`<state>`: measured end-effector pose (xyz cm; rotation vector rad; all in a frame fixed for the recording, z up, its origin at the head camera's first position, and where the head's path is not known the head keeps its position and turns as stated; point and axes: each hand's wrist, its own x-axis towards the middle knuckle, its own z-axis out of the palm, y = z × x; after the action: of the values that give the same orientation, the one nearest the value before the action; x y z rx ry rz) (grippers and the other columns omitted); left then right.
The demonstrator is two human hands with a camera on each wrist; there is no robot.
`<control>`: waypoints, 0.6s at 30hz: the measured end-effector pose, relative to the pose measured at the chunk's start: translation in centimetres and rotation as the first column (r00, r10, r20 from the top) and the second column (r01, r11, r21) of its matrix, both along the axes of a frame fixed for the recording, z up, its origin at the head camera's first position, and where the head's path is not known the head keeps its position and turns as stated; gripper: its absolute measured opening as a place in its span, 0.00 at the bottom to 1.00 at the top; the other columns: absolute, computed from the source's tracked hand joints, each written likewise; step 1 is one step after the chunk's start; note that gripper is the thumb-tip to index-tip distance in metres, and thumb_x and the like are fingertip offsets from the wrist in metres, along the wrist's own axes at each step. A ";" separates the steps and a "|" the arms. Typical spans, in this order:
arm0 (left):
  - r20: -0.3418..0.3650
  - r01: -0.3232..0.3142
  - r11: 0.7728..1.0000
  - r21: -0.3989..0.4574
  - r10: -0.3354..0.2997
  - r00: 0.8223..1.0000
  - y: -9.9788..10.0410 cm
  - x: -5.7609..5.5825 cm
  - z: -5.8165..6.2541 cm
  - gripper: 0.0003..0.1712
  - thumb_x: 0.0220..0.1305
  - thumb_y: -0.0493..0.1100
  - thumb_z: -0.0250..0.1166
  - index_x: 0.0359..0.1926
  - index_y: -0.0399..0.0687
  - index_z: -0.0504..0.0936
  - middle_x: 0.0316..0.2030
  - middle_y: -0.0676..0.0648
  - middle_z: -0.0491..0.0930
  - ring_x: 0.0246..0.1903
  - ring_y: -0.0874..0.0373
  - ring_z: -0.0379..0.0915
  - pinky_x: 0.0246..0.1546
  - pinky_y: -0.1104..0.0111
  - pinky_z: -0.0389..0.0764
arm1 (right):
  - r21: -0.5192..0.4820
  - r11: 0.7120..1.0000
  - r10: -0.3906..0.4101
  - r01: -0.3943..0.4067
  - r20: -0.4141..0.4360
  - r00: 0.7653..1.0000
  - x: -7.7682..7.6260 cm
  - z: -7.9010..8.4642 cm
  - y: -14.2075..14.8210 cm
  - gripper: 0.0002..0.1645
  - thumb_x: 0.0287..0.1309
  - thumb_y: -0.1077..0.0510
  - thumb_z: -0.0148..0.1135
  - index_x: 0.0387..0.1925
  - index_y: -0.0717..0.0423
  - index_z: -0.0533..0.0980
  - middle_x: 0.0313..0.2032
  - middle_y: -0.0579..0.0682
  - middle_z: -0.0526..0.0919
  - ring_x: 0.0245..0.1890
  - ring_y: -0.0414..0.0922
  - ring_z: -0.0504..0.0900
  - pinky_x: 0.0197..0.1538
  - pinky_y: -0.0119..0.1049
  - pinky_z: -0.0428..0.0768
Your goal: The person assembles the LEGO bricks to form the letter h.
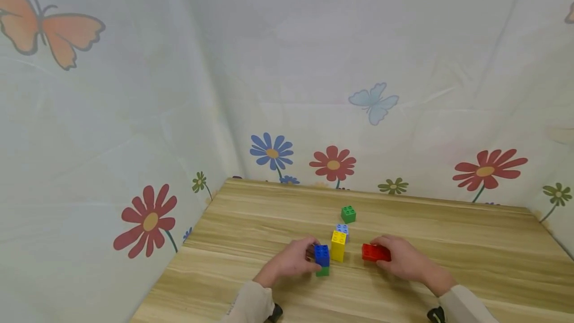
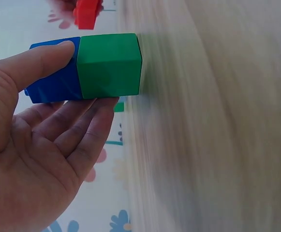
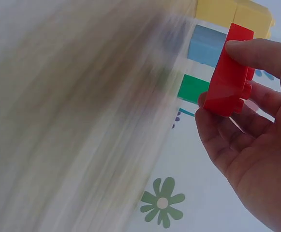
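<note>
Thumb and fingers of my left hand [image 1: 293, 259] pinch a dark blue brick [image 1: 321, 256] that is stacked on a green brick [image 1: 323, 271]. In the left wrist view the thumb lies on the blue brick [image 2: 57, 79], and fingertips reach under the green one [image 2: 110, 65]. To the right, my right hand [image 1: 405, 259] holds a red brick [image 1: 370, 252] between thumb and fingers; its studs face the palm in the right wrist view. Between the hands stands a yellow stack [image 1: 338, 247] of two bricks, right beside the blue one.
A light blue brick [image 1: 343, 230] stands just behind the yellow stack. Farther back sits another green brick [image 1: 348, 214]. All are on a wood-grain table [image 1: 269, 213], with a flower-printed white cloth [image 1: 296, 64] hanging behind and at its left side.
</note>
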<state>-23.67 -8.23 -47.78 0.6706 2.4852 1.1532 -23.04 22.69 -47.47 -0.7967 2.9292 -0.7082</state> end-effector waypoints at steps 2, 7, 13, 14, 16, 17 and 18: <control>-0.004 0.012 1.000 -0.008 -0.012 1.000 0.3 0.2 0.1 0.20 0.54 0.38 0.71 0.46 0.50 0.73 0.42 0.52 0.80 0.41 0.62 0.76 0.43 0.69 0.77 | 0.001 1.000 -0.004 0.004 0.008 1.000 0.2 0.2 -0.2 0.23 0.51 0.57 0.70 0.49 0.56 0.76 0.43 0.45 0.78 0.39 0.41 0.75 0.42 0.42 0.78; -0.008 0.028 0.999 -0.041 -0.029 1.000 1.1 0.7 0.4 0.21 0.54 0.40 0.71 0.47 0.52 0.73 0.42 0.53 0.80 0.41 0.62 0.76 0.43 0.69 0.77 | -0.004 1.000 -0.001 0.001 0.010 1.000 0.4 0.7 -0.5 0.21 0.51 0.58 0.69 0.48 0.54 0.76 0.40 0.41 0.75 0.36 0.39 0.72 0.40 0.38 0.77; 0.011 0.048 0.998 -0.046 -0.047 0.999 1.9 1.0 0.4 0.21 0.54 0.41 0.71 0.47 0.53 0.73 0.43 0.53 0.80 0.42 0.62 0.76 0.43 0.68 0.77 | -0.004 1.000 -0.006 0.006 -0.018 1.000 0.6 1.2 -0.9 0.20 0.51 0.59 0.67 0.48 0.54 0.76 0.41 0.42 0.75 0.38 0.39 0.72 0.42 0.39 0.77; 0.011 0.052 0.998 -0.048 -0.052 0.999 2.0 1.1 0.3 0.21 0.54 0.41 0.71 0.47 0.54 0.73 0.43 0.53 0.80 0.42 0.62 0.76 0.43 0.69 0.77 | -0.004 1.000 -0.007 0.007 -0.015 1.000 0.7 1.4 -0.9 0.21 0.52 0.59 0.67 0.49 0.54 0.76 0.42 0.42 0.75 0.38 0.40 0.72 0.42 0.40 0.77; 0.008 0.057 0.997 -0.050 -0.056 0.998 2.3 1.1 0.2 0.21 0.54 0.41 0.72 0.47 0.54 0.73 0.43 0.54 0.79 0.42 0.63 0.76 0.43 0.69 0.77 | -0.006 1.000 -0.009 0.009 -0.011 1.000 0.9 1.6 -1.1 0.21 0.52 0.58 0.67 0.49 0.54 0.76 0.43 0.43 0.75 0.40 0.41 0.72 0.44 0.42 0.77; 0.005 0.058 0.997 -0.054 -0.058 0.998 2.4 1.1 0.1 0.22 0.53 0.41 0.72 0.47 0.54 0.73 0.43 0.55 0.79 0.42 0.63 0.76 0.42 0.70 0.77 | -0.006 1.000 -0.003 0.003 -0.017 1.000 1.0 1.8 -1.1 0.21 0.52 0.58 0.67 0.49 0.55 0.76 0.44 0.44 0.76 0.40 0.42 0.73 0.44 0.43 0.77; 0.000 0.059 0.997 -0.057 -0.059 0.998 2.5 1.1 0.1 0.22 0.53 0.41 0.72 0.47 0.54 0.73 0.43 0.55 0.79 0.42 0.64 0.76 0.42 0.70 0.76 | -0.008 1.000 -0.004 0.003 -0.020 1.000 1.1 1.9 -1.2 0.21 0.52 0.58 0.67 0.50 0.55 0.76 0.44 0.45 0.76 0.41 0.42 0.73 0.45 0.43 0.77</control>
<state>-22.55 -5.71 -47.71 0.7245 2.4725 1.0565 -21.98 21.53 -45.59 -0.8041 2.9479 -0.7162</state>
